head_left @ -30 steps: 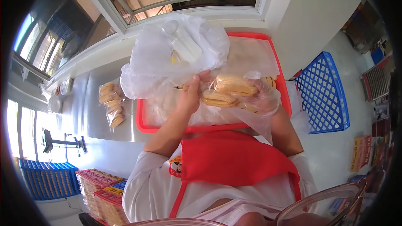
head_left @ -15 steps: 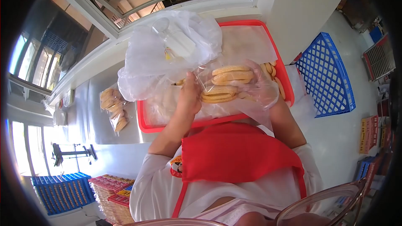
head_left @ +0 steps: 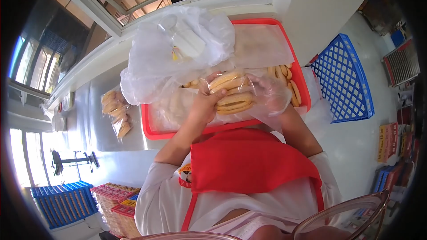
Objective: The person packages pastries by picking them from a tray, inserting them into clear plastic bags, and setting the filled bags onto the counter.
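Observation:
A clear plastic bag of ladyfingers [head_left: 234, 102] is held above the red tray, the long pale-yellow biscuits stacked inside it. My left hand [head_left: 208, 106] is closed round the bag's left side, its thumb lying over the front. At the bag's right end, my right hand [head_left: 272, 95] wears a loose clear plastic glove and grips the bag; its fingertips are partly blurred by the plastic. More loose ladyfingers [head_left: 293, 92] lie at the right of the red tray [head_left: 304, 69], beside my right hand.
A white plastic bag [head_left: 147, 62] covers the tray's left back, with a clear container [head_left: 189, 44] on it. Filled packs [head_left: 116, 112] lie on the steel table [head_left: 89, 124] at left. A blue crate [head_left: 344, 82] stands at right; stacked packages [head_left: 118, 209] stand at lower left.
My left hand has shifted up and over the bag, its thumb now across the biscuits. My right hand has moved slightly left, and the ladyfingers sit closer to my left hand.

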A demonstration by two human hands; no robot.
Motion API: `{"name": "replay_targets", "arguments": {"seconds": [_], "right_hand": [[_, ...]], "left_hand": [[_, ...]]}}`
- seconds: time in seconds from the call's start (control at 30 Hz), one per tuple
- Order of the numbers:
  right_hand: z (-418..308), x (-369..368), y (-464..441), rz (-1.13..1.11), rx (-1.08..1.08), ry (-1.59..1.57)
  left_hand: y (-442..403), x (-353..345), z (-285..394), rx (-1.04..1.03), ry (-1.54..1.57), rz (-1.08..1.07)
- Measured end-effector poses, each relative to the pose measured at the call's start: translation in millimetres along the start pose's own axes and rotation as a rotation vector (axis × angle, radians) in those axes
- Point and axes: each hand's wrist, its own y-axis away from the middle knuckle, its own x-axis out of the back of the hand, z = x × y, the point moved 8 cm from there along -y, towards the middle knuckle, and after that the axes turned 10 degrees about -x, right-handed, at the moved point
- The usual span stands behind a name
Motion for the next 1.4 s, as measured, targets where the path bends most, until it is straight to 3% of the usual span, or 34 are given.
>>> {"name": "replay_targets", "arguments": {"seconds": [0.07, 0.13, 0.23, 0.27, 0.33, 0.37, 0.43, 0.53, 0.57, 0.63, 0.73, 0.77, 0.97, 1.17, 1.27, 1.37, 1.4], "right_hand": [[-24.9, -1.4, 3.9, 0.080, 0.178, 0.460], [-36.0, 7.4, 4.6, -0.068, -0.231, -0.403], [7.6, -20.7, 12.6, -0.253, -0.442, -1.310], [-12.7, -15.1, 8.6, -0.278, -0.430, -0.476], [-19.3, -2.4, 8.4, -0.191, -0.322, -0.285], [8.3, 3.0, 12.7, -0.120, -0.356, -0.914], [35.9, 24.2, 22.2, 0.130, -0.552, -0.549], [56.5, 40.9, 26.7, 0.208, -0.835, -0.484], [62.3, 46.3, 29.9, 0.257, -0.820, -0.485], [73.8, 56.0, 35.3, 0.369, -0.793, -0.488], [89.6, 52.3, 36.2, 0.500, -0.865, -0.626], [101.6, 52.7, 39.9, 0.438, -0.899, -0.598], [114.0, 47.5, 45.3, 0.372, -0.985, -0.548], [115.7, 45.5, 43.6, 0.448, -0.956, -0.577], [119.1, 69.0, 34.7, 0.262, -0.642, 0.207], [138.9, 74.8, 45.3, 0.340, -0.620, 0.065], [137.7, 77.9, 49.8, 0.367, -0.585, 0.257]], "left_hand": [[1.1, 5.8, 0.3, 0.031, -0.025, 0.051], [1.5, 10.1, 0.4, 0.055, -0.048, 0.044], [7.3, 25.8, 10.5, 0.048, -0.043, -0.005], [9.0, 32.6, 16.7, 0.042, -0.006, -0.017], [20.3, 60.3, 45.4, -0.016, 0.049, -0.018], [28.5, 77.5, 64.0, -0.061, 0.067, -0.015], [49.2, 128.3, 100.1, -0.148, 0.062, -0.005], [93.3, 202.6, 175.1, -0.314, -0.054, 0.202], [112.1, 248.5, 186.3, -0.281, -0.038, 0.332], [141.2, 283.8, 216.9, -0.300, -0.136, 0.343], [187.0, 364.0, 243.3, -0.261, -0.397, 0.641], [192.0, 377.9, 247.3, -0.238, -0.418, 0.659], [185.7, 436.8, 260.8, -0.020, -0.527, 0.743], [190.4, 485.4, 277.1, 0.150, -1.252, 1.064], [189.2, 482.5, 272.3, 0.068, -1.347, 1.067], [193.1, 453.9, 291.2, -0.275, -2.026, 1.114], [188.7, 433.8, 290.3, -0.431, -2.006, 1.144]]}}
